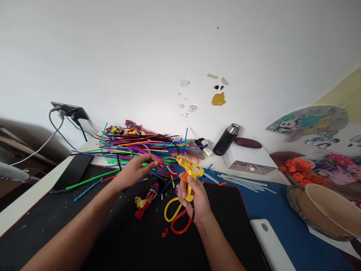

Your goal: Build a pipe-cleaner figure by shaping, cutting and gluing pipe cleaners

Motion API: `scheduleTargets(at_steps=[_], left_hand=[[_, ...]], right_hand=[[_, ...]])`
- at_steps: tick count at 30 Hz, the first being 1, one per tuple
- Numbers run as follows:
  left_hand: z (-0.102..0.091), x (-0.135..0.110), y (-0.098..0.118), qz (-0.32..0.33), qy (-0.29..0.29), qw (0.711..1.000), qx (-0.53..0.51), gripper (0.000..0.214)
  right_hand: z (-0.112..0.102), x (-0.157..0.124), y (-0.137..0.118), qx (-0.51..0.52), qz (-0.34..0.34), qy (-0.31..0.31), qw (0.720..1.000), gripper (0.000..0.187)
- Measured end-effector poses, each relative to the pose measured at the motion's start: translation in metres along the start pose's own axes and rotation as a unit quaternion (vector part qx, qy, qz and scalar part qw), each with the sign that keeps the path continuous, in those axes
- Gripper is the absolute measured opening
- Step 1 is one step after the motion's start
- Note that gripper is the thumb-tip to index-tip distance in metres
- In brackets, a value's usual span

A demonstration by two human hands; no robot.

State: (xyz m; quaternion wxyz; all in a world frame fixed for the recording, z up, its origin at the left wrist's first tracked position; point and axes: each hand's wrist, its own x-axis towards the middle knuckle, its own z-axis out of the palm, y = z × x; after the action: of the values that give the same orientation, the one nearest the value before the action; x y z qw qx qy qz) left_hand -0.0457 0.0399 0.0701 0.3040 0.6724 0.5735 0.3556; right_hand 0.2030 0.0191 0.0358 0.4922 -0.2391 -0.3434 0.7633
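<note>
My right hand [194,197] is closed around the handle of a yellow and orange glue gun [189,169], its nozzle pointing left. My left hand [135,170] reaches toward the nozzle with fingers pinched together; a thin piece may be between them, too small to name. Just beyond lies a big pile of colourful pipe cleaners [141,148]. Under my right hand rest scissors with yellow and red handles [176,218]. A small yellow and red pipe-cleaner figure [145,201] lies on the black mat [84,226] between my arms.
A black flask [225,140] and a white box [248,158] stand at the back right. Clear glue sticks [242,181] lie on the blue mat. A bowl [329,209] and orange craft flowers [296,171] are far right. Cables run from a wall socket [69,111] at left.
</note>
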Motion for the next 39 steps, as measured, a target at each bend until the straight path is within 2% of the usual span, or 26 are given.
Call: scheduleTargets(at_steps=[6,10,15,27,39], left_hand=[[0.002,0.018,-0.003,0.015,-0.029,0.999,0.024,0.049],[0.004,0.019,-0.001,0.02,-0.039,0.999,0.031,0.047],[0.011,0.017,0.001,0.019,-0.045,0.998,0.047,0.046],[0.015,0.015,0.005,0.058,-0.051,0.994,0.075,0.044],[0.016,0.016,0.008,0.084,-0.026,0.99,0.107,0.047]], right_hand=[[-0.015,-0.001,0.008,-0.035,0.013,0.022,0.999,0.046],[-0.025,-0.002,0.006,-0.095,0.007,0.054,0.994,0.053],[-0.025,-0.001,0.006,-0.125,0.0,0.089,0.988,0.054],[-0.022,-0.004,0.01,-0.171,0.008,0.079,0.982,0.057],[-0.022,-0.005,0.011,-0.172,-0.001,0.082,0.982,0.056]])
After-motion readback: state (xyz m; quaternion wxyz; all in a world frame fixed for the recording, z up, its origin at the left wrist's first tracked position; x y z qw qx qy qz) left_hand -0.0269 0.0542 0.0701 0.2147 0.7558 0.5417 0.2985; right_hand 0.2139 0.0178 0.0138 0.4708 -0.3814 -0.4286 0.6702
